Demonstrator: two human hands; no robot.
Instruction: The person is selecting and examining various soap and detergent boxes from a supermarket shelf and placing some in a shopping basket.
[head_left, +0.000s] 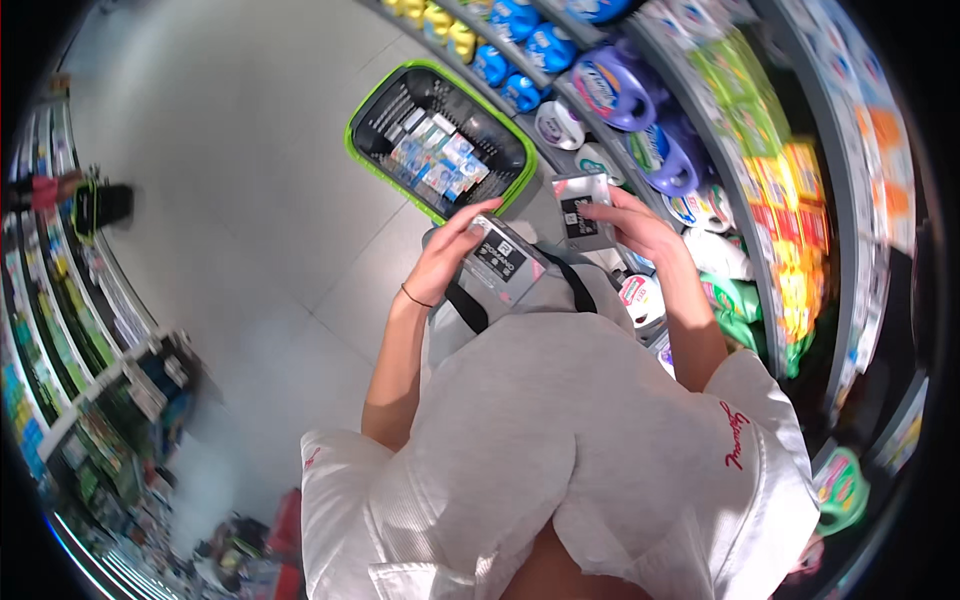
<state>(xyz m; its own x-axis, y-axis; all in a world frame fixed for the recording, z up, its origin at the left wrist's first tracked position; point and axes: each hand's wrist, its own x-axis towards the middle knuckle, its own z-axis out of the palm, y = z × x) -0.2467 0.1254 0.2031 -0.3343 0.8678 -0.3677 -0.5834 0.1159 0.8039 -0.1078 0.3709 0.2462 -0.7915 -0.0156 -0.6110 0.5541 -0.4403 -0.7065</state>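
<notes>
My left hand (444, 259) grips a silver-and-black box (504, 259) that bears printed writing, held in front of my waist. To the right, my right hand (643, 229) pinches a second box (582, 212) of matching silver and black, thumb and fingers on its side. A gap separates the two boxes. Just beyond my left hand stands a black shopping basket with a green rim (365, 166) on the floor. Inside it lie several small white-and-blue packages (442, 159), some of them lined up in rows.
Shelving (694, 112) on the right holds purple detergent bottles (615, 88), blue bottles (551, 46) and yellow-and-red packs (784, 225). A tiled floor (277, 187) stretches leftward to more stocked shelves (82, 277). Another person's arm (46, 191) shows at far left, beside a second basket (105, 210).
</notes>
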